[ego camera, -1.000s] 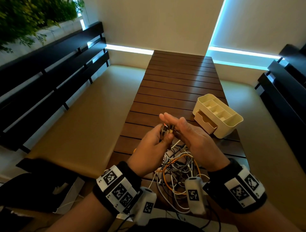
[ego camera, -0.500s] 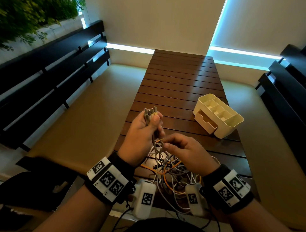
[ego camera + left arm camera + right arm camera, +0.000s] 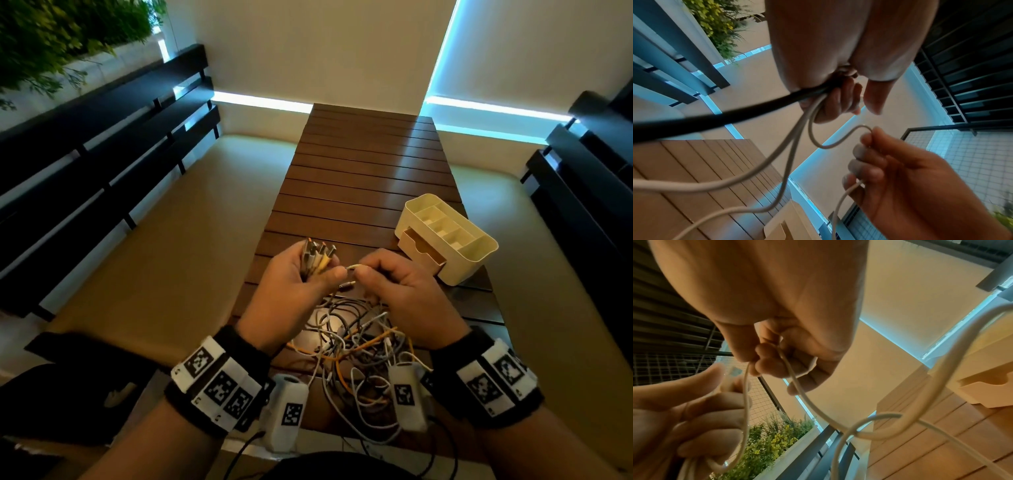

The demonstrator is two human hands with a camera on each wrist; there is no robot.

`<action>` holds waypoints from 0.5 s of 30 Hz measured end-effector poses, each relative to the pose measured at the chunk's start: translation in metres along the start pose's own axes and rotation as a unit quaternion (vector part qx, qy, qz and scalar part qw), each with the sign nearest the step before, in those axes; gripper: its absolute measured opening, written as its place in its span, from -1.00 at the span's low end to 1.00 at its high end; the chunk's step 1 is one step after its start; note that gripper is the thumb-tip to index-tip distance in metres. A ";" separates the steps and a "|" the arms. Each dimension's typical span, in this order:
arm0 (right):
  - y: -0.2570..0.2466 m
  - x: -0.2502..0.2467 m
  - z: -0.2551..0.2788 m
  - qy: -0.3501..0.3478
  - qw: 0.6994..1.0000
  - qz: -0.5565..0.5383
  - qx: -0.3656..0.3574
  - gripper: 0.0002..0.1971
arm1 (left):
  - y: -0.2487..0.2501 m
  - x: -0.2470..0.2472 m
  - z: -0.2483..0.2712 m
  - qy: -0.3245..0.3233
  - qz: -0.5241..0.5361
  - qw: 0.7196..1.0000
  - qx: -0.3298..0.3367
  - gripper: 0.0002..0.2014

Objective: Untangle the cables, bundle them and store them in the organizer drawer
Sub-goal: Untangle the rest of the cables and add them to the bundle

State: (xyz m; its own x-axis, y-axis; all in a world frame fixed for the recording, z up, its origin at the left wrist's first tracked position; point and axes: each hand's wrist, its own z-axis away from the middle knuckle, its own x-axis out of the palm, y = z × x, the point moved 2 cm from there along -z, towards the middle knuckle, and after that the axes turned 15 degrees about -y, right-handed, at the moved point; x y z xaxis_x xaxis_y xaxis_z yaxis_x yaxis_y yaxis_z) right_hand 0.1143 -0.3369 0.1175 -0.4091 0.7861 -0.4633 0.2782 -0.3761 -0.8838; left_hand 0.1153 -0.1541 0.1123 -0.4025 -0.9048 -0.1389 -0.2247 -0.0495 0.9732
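Over table: left hand grasps plugs; wrist view only: right hand pinches white cable.

booth seating | slatted table | cushioned benches | planter

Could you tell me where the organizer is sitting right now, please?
In the head view, the organizer stands on the right side of the slatted table, just beyond the right hand.

We see white, grey and orange cables on a dark brown slatted table, a cream organizer, and black wristbands with black-and-white square-patterned tags.
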 end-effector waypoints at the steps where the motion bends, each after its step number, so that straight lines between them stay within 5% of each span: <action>1: -0.002 0.000 0.000 -0.006 1.000 0.005 -0.010 -0.85 | -0.001 0.002 0.000 -0.004 0.004 1.000 0.004 -0.85; 5: -0.003 0.003 0.002 -0.034 0.999 -0.007 -0.033 -0.84 | 0.003 0.004 -0.001 -0.029 0.015 0.999 0.010 -0.80; 11: -0.008 -0.002 0.002 -0.015 0.998 0.005 -0.057 -0.85 | 0.005 -0.001 -0.002 -0.154 -0.024 0.986 -0.052 -0.73; 15: -0.009 -0.011 0.002 0.004 0.998 -0.008 -0.069 -0.90 | 0.010 -0.001 0.000 -0.104 -0.049 0.993 -0.028 -0.78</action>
State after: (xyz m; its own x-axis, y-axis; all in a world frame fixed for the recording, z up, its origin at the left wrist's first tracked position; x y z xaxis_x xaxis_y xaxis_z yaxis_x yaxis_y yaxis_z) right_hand 0.1141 -0.3430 0.1301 -0.4069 0.7959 -0.4483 0.3899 -0.2926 -0.8732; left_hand 0.1131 -0.1537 0.1226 -0.5571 -0.7875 -0.2636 -0.2254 -0.1621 0.9607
